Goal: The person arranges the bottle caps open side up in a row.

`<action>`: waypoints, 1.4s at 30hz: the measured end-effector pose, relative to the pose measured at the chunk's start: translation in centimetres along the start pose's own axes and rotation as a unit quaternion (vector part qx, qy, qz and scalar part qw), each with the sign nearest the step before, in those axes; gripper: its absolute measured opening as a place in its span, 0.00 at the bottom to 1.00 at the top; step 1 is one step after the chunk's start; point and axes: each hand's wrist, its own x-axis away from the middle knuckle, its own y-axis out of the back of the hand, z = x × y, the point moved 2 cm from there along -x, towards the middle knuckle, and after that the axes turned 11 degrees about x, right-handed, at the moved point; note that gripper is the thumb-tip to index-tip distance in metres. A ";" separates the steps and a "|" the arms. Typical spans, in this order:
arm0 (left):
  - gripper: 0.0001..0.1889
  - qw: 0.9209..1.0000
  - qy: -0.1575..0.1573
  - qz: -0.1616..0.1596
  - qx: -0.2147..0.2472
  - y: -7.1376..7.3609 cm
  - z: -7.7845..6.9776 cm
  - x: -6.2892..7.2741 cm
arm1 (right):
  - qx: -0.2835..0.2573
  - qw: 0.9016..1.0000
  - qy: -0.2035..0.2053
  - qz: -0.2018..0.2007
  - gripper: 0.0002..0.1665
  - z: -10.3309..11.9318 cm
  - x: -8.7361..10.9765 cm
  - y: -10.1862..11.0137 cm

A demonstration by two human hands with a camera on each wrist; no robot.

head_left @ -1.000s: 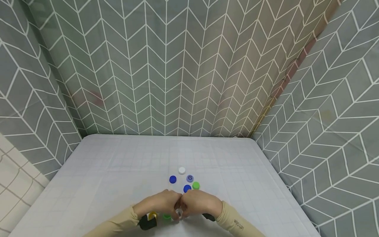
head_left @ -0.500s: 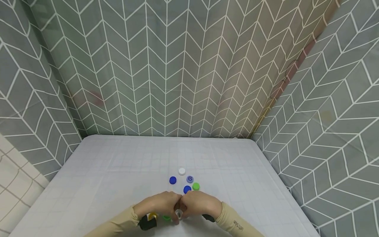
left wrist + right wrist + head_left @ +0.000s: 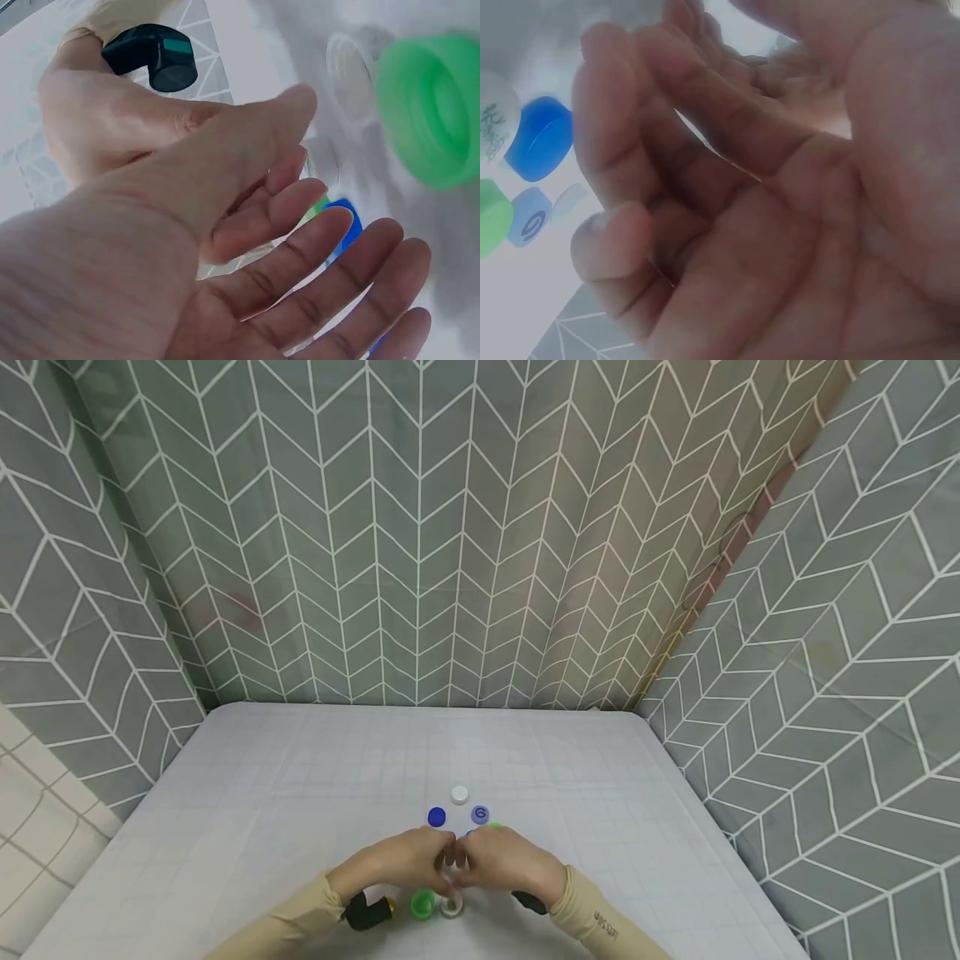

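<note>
My left hand point(image 3: 405, 862) and my right hand point(image 3: 510, 865) hover side by side over the table, fingertips close together. Left fingers point(image 3: 300, 300) stretch out almost straight, holding nothing visible. On the right hand, the fingers point(image 3: 611, 112) bend loosely around no visible object. Just below the hands lies a clear, whitish cap point(image 3: 452, 907). Beside it, to the left, a green bottle cap point(image 3: 423, 904) shows its hollow side. Beyond the knuckles a blue cap point(image 3: 471, 833) and a light green cap point(image 3: 495, 825) are partly hidden. A white cap with green characters point(image 3: 495, 120) appears in the right wrist view.
Farther back lie a white cap point(image 3: 460, 794), another blue cap point(image 3: 437, 817) and a pale blue cap with a dark mark point(image 3: 480, 814). A yellow cap point(image 3: 391, 907) is half covered by the left wrist camera point(image 3: 367, 912). Patterned curtains point(image 3: 420, 568) surround the white table point(image 3: 337, 760).
Both hands have moved slightly forward, away from the clear cap they were touching. That cap and the green one are now exposed, while the nearer blue and light green caps are more covered.
</note>
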 end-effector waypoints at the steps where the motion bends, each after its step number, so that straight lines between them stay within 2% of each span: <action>1: 0.18 1.000 -0.001 -0.005 0.002 0.2 0.1 0.0 | -0.001 1.000 -0.003 -0.003 0.11 -0.1 -0.1 0.0; 4: 0.17 1.000 -0.002 -0.023 0.013 0.9 0.3 0.0 | -0.024 0.999 -0.016 -0.019 0.11 -0.4 -0.4 0.1; 11: 0.14 0.995 0.019 -0.094 0.018 2.4 0.9 -0.2 | -0.049 0.993 -0.029 -0.107 0.17 -1.3 -1.2 0.3; 16: 0.15 0.988 0.052 -0.145 0.016 3.1 1.7 -0.8 | -0.087 0.987 -0.062 -0.118 0.24 -2.0 -2.0 -0.3; 21: 0.19 0.982 0.074 -0.175 0.020 3.8 2.7 -1.3 | -0.101 0.984 -0.075 -0.123 0.27 -2.4 -2.6 -0.5; 25: 0.23 0.982 0.078 -0.173 0.012 4.2 3.2 -1.7 | -0.109 0.983 -0.084 -0.124 0.27 -2.5 -3.0 -0.5; 32: 0.28 0.982 0.096 -0.164 -0.006 4.2 3.7 -2.5 | -0.112 0.981 -0.115 -0.104 0.30 -2.6 -3.9 -0.8; 42: 0.29 0.986 0.075 -0.149 0.000 3.9 4.6 -3.5 | -0.107 0.983 -0.127 -0.079 0.32 -2.7 -5.3 -1.5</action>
